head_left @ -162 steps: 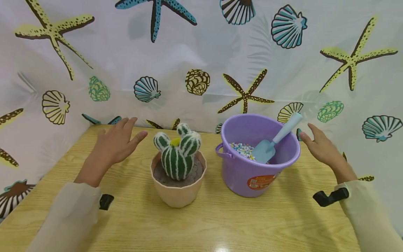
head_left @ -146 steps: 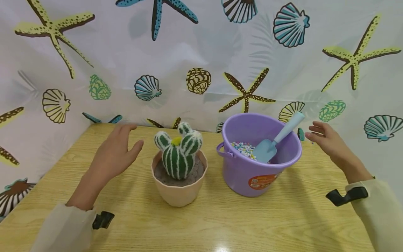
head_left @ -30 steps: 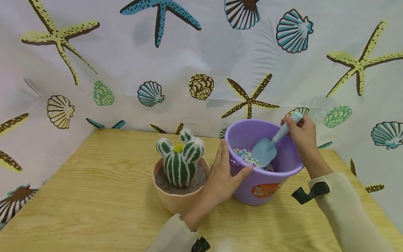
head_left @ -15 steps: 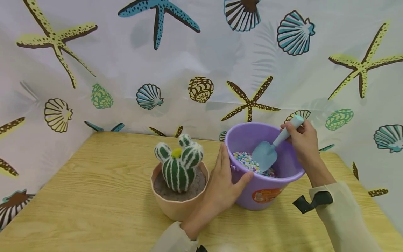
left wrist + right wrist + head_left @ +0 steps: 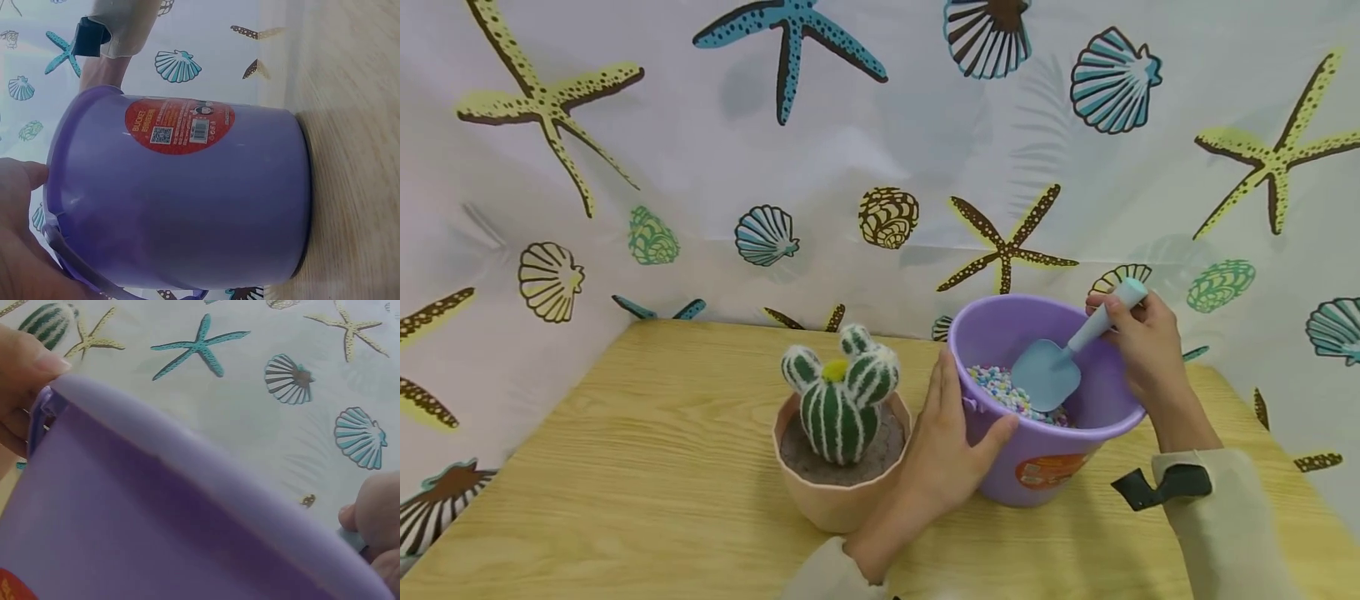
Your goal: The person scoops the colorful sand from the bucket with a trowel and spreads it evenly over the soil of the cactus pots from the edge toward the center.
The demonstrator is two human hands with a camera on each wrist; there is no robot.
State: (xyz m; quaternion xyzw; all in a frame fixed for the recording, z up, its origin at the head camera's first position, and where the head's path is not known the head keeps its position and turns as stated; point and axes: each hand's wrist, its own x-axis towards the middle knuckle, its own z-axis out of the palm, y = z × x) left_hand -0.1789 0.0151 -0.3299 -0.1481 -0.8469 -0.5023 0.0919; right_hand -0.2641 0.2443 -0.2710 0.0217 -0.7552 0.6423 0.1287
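Note:
In the head view a purple bucket (image 5: 1030,454) stands right of centre, with small multicoloured beads (image 5: 1000,385) inside. My left hand (image 5: 942,454) rests against its left side, fingers straight along the outside and thumb at the front rim. In the left wrist view the thumb (image 5: 31,174) touches the rim beside the bucket's handle (image 5: 81,265). My right hand (image 5: 1150,350) grips the handle of a light blue toy shovel (image 5: 1047,375) over the bucket's right rim. The shovel's blade lies at the beads, its lower edge among them.
A knitted green cactus (image 5: 838,421) with white stripes sits in a peach pot (image 5: 827,504) left of the bucket, behind my left forearm. The wooden table (image 5: 647,467) meets a cloth backdrop (image 5: 820,167) printed with shells and starfish.
Both hands, earlier apart and empty, have come to the bucket: the left against its side, the right onto the shovel's handle. Over the last half second the blade has turned slightly among the beads.

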